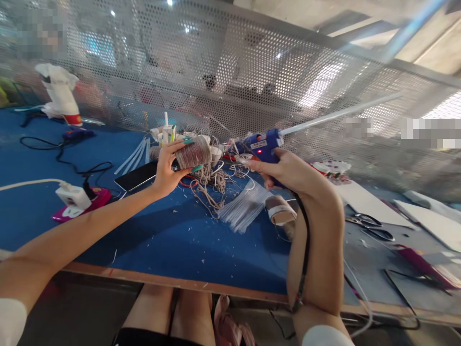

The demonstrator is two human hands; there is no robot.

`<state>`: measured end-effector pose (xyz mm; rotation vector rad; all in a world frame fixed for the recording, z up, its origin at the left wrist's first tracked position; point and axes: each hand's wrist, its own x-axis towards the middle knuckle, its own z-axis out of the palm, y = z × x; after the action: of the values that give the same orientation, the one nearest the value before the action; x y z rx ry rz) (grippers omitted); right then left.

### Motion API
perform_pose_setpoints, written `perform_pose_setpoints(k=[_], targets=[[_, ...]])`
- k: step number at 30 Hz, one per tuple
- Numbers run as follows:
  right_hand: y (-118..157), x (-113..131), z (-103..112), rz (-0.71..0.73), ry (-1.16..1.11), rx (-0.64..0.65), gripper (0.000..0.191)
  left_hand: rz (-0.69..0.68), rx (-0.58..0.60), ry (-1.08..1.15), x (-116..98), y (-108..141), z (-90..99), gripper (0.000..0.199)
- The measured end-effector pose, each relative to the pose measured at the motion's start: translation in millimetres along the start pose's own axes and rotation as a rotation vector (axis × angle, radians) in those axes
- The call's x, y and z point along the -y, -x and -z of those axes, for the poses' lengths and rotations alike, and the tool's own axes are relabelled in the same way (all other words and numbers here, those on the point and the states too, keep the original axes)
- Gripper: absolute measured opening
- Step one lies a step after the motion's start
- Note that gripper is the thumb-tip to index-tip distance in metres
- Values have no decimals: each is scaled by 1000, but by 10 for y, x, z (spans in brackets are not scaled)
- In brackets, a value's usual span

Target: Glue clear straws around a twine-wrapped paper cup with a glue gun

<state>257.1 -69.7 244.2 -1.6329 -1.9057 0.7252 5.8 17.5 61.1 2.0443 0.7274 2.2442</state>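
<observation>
My left hand (pixel 169 166) grips a short brown cylinder wound with thread (pixel 194 153), thumb below and fingers over the top. In my right hand (pixel 283 168) is a blue glue gun (pixel 264 145), its nozzle pointing left toward the cylinder, with a gap between them. A long clear glue stick (pixel 338 114) sticks out of its back, and a red light shows on its side. Beneath the two hands lie tangled cord (pixel 212 185) and a bundle of clear glue sticks (pixel 243 206). A brown roll (pixel 281 211) rests near my right forearm.
A black phone (pixel 137 177) and a pink power strip (pixel 97 197) with a white plug lie at the left. Scissors (pixel 370 226) and white sheets (pixel 374 202) are at the right. A perforated metal screen (pixel 230 62) stands behind the blue tabletop (pixel 173 245).
</observation>
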Motion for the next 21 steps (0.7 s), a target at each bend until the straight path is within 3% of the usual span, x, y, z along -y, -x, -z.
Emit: perform_pose_setpoints(k=[6, 13, 21], targets=[[19, -34, 39, 77, -130, -45, 32, 56, 104, 5, -7, 34, -8, 60], [-5, -69, 41, 128, -223, 65, 37, 57, 150, -26, -34, 38, -6, 59], [-86, -98, -72, 146, -266, 79, 32, 38, 176, -15, -83, 30, -20, 59]])
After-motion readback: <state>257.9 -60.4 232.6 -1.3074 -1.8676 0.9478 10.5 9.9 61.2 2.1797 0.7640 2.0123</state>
